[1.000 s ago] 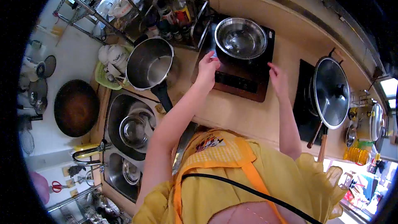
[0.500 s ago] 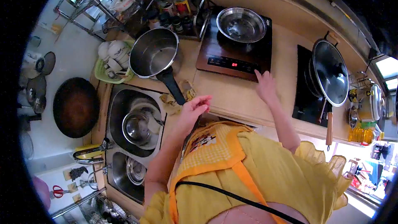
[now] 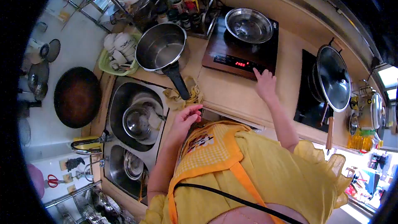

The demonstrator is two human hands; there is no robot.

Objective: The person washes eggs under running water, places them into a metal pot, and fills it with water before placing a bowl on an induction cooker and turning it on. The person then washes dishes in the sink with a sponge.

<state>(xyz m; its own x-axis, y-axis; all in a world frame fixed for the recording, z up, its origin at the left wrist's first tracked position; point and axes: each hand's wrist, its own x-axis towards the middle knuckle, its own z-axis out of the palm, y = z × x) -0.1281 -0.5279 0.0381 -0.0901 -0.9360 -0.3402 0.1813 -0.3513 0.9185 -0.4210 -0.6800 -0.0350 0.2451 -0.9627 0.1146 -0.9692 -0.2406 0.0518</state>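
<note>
My right hand (image 3: 266, 84) reaches over the front edge of the induction cooktop (image 3: 219, 49), its index finger stretched out at the control panel and nothing in its grasp. Red digits (image 3: 240, 64) on the panel read 2400. On the cooktop sits a shiny metal basin (image 3: 249, 25). My left hand (image 3: 187, 119) hangs near the counter's front edge, holding nothing, its fingers loosely bent and apart from the thumb. Just beyond it are a crumpled yellowish cloth (image 3: 195, 92) and the black handle of an open pressure cooker pot (image 3: 161, 49).
A double sink (image 3: 108, 116) lies to the left, with a metal bowl (image 3: 137, 122) in one basin. Dishes fill a green basket (image 3: 103, 63). Bottles (image 3: 190, 1) stand on a rack behind. At right, a lidded wok (image 3: 333, 79) rests on a black hob (image 3: 304, 99).
The cooktop display has gone from "on" to 2400. My right index finger stays at the panel, while my left hand has drawn slightly back and down. The view has shifted a little.
</note>
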